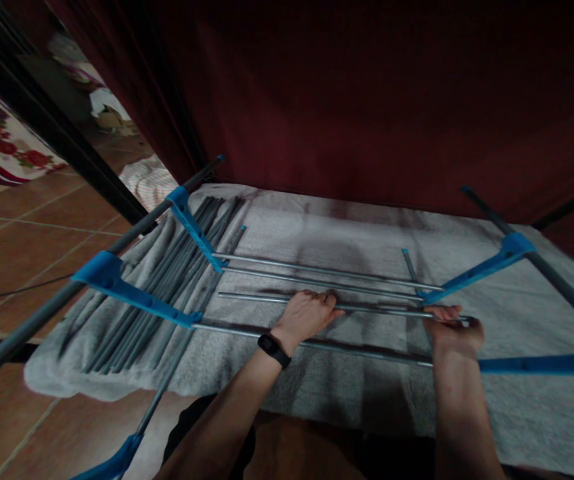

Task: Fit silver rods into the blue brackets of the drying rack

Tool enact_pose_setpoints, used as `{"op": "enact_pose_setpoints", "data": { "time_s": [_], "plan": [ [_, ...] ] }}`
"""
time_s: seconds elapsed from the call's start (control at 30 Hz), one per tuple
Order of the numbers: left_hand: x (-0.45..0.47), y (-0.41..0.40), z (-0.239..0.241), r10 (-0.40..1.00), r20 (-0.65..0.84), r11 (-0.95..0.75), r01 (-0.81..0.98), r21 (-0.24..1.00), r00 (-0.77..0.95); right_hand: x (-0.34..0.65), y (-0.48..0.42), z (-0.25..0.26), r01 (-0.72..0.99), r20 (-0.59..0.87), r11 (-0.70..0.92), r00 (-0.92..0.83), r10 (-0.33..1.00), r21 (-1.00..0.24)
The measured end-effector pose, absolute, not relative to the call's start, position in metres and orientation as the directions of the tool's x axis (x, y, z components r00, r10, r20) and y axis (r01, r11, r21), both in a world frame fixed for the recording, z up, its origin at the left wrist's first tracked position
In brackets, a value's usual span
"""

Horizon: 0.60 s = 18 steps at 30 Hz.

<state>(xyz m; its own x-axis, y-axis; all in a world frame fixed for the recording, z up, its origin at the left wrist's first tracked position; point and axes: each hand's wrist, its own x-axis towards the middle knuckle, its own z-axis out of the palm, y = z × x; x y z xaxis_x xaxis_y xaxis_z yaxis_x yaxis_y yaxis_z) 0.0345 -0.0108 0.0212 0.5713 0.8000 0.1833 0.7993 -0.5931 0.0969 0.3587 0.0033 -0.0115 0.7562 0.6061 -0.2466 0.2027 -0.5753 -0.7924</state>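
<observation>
A loose metal tube (251, 297) lies crosswise in front of me. Near its middle my left hand (311, 313), with a black band on the wrist, is closed over it. My right hand (454, 328) grips the same tube by its right end. Around it stands a partly assembled rack: grey side poles (141, 230) carry blue plastic brackets (141, 303) on the left and a matching blue bracket (481, 270) on the right. Two crossbars (327, 271) join the brackets beyond my hands, and another crossbar (367, 351) runs nearer to me, passing under my left wrist.
Several loose grey tubes (137, 333) are piled on the left of the grey blanket (317, 220). A dark red curtain (367, 100) hangs behind. Brown floor tiles (27, 253) and a flowered cloth (1, 140) show at left. Another blue bracket (111, 460) is low at left.
</observation>
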Motion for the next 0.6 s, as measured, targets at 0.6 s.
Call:
{"op": "enact_pose_setpoints", "data": {
  "time_s": [0.6],
  "plan": [
    [0.034, -0.010, 0.020, 0.808, 0.161, -0.584, 0.807, 0.088, 0.567, 0.362, 0.006, -0.014, -0.907, -0.489, 0.365, 0.422, 0.763, -0.211]
  ]
}}
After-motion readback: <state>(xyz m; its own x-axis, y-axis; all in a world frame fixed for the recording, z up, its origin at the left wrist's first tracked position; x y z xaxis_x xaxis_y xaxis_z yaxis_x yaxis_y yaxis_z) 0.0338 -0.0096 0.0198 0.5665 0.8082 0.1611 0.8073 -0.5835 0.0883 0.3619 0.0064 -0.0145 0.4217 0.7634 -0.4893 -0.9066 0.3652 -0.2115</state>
